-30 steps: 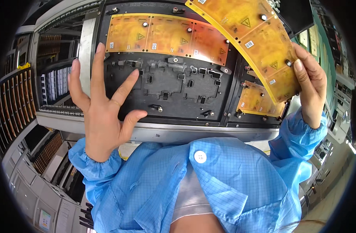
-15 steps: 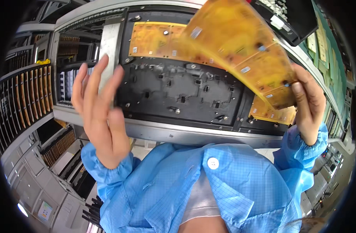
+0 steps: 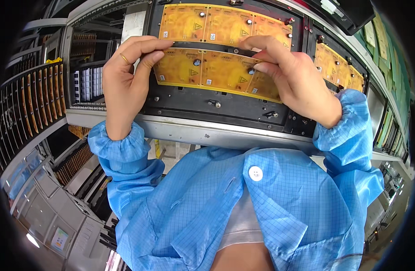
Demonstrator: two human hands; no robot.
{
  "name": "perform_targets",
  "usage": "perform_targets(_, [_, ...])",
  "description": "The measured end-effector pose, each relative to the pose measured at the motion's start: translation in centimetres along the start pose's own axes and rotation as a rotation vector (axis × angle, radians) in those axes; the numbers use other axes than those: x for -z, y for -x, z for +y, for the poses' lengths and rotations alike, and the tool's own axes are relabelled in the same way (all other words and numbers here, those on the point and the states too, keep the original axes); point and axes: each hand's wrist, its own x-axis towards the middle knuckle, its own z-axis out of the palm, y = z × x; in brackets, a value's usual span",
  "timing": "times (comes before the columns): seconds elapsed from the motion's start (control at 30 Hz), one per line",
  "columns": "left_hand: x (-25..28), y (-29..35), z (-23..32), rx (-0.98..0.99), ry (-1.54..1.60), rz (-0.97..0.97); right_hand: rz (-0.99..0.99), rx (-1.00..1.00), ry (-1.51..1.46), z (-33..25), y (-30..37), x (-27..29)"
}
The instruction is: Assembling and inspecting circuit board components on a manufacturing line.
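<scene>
A yellow-orange circuit board panel with small round capacitors lies over the near half of the black fixture. My left hand pinches its far left corner between thumb and fingers. My right hand is closed on the panel's far edge toward the right, covering part of that end. Just beyond lies a second, similar circuit board panel in the fixture, with a narrow dark gap between the two. Whether the near panel rests fully flat in the fixture I cannot tell.
Right of the fixture sits another yellow board panel. A metal rail runs along the near side. At left stands a rack of upright boards. A black bin is at the far right, with green boards beyond.
The circuit board panel, held up tilted in my right hand before, is now down over the fixture's near half. My left hand, previously open and empty, has taken hold of its left corner.
</scene>
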Motion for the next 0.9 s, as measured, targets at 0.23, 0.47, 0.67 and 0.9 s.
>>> perform_targets(0.23, [0.0,0.0,0.3,-0.17,-0.423,-0.006,0.194,0.234,0.225,-0.9,0.5,-1.3])
perform_targets(0.47, [-0.4,1.1,1.0,-0.222,-0.579,0.041,0.121,0.086,0.283,-2.5,4.0,0.0])
perform_targets(0.67, [-1.3,4.2,2.1,-0.137,-0.685,-0.399,-0.115,-0.055,0.342,-3.1,7.0,-0.6])
perform_targets(0.9, [-0.7,3.2,3.7,-0.162,-0.701,-0.446,-0.079,0.067,0.325,-3.3,5.8,1.3])
